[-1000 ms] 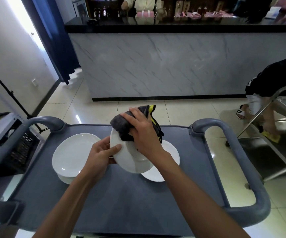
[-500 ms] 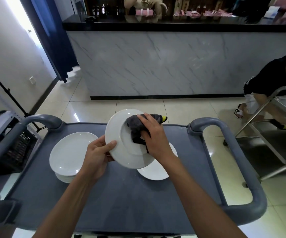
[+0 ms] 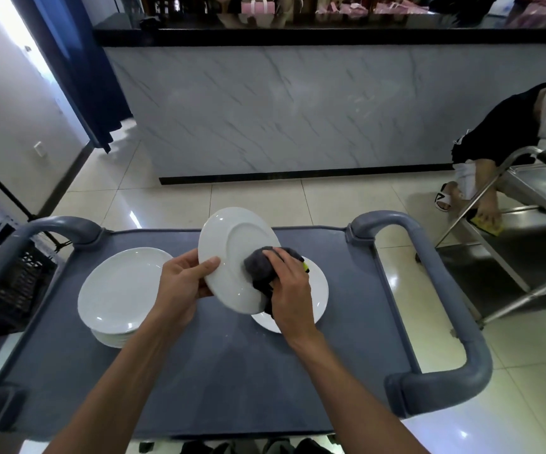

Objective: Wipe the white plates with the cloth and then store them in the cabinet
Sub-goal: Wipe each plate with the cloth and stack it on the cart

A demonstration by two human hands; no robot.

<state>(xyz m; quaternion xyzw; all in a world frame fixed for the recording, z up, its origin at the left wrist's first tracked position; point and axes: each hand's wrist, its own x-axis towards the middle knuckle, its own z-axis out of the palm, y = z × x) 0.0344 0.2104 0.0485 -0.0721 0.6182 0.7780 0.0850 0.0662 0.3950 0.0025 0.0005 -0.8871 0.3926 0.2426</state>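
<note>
Tilted higher than a moment ago, the white plate [image 3: 232, 257] hangs above the cart [image 3: 199, 371] at 12 o'clock, left hand [image 3: 183, 283] pinching its rim, right hand [image 3: 289, 290] gripping the cloth [image 3: 260, 267] against it; hard rubbing could slip that rim-only hold.

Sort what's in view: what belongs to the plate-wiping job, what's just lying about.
Job:
held plate, gripped by the left hand
grey cloth, pressed on by the right hand
stack of plates
single plate on the cart

Lying about:
steel trolley
black crate
marble counter
</note>
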